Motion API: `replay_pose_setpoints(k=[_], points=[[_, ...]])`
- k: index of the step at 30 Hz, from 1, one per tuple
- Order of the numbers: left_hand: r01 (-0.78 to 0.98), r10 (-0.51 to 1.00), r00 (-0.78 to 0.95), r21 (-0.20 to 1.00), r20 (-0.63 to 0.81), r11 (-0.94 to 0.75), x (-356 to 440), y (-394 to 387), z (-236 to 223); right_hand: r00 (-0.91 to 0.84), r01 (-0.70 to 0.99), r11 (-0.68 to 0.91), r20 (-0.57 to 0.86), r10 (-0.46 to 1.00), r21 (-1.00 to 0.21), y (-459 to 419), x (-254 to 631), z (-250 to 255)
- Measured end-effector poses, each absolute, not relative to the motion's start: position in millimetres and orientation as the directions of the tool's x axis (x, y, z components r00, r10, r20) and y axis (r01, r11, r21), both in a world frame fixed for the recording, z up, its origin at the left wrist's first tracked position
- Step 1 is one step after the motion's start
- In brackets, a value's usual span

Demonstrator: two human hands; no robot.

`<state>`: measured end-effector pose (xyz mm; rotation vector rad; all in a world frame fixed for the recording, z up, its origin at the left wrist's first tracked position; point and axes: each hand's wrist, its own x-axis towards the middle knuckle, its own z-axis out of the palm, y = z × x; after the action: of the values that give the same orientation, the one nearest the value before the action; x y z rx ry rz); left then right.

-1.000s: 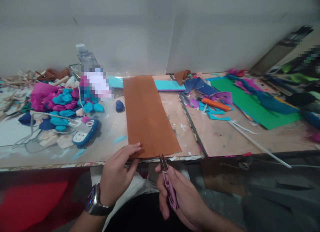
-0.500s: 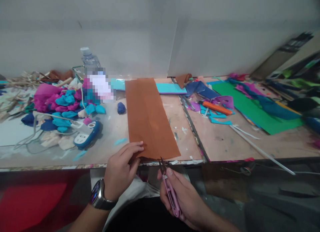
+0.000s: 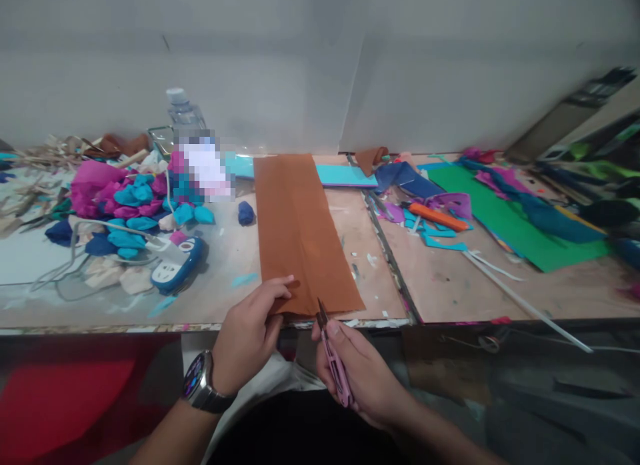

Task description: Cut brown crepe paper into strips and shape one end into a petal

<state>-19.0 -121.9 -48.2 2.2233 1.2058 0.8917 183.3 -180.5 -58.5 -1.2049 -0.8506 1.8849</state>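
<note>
Workbench of pale, paint-flecked board (image 3: 440,278) against a plain grey wall; clutter to both sides, a clearer strip in the middle.

Nearest: left hand (image 3: 250,335), watch on the wrist (image 3: 200,388), fingers drawn together and pinching the near left corner of a long brown paper sheet (image 3: 300,231) at the bench edge. Thumb sits on top of the sheet; the fingers curl under the edge.

Just right of it: right hand (image 3: 363,378), closed around small pink snips (image 3: 334,365). Blade tips point away from the person and meet the sheet's near edge, close beside the left thumb. Cannot tell whether the blades are parted.

Sheet lies flat, running from the near edge toward the wall, directly beyond both hands.

Middle distance, left: blue-and-white power strip (image 3: 175,268) with grey cord; heap of magenta, cyan and navy crumpled paper balls (image 3: 125,201); one navy ball (image 3: 245,213) alone just left of the sheet. Right: orange-handled tool (image 3: 436,217) among cyan scraps, green sheet (image 3: 505,215), thin white rod (image 3: 525,298) lying slantwise.

Far: clear plastic bottle (image 3: 183,111) by the wall, cyan sheet (image 3: 345,176) behind the brown one.
</note>
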Motion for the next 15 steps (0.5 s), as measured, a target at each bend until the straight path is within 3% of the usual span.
replay_pose_setpoints(k=[15], points=[[0.532, 0.829, 0.428, 0.64, 0.361, -0.554, -21.5, -122.2, -47.8, -0.302, -0.214, -0.474, -0.404, 0.864, -0.854, -179.5, 182.0, -58.1]])
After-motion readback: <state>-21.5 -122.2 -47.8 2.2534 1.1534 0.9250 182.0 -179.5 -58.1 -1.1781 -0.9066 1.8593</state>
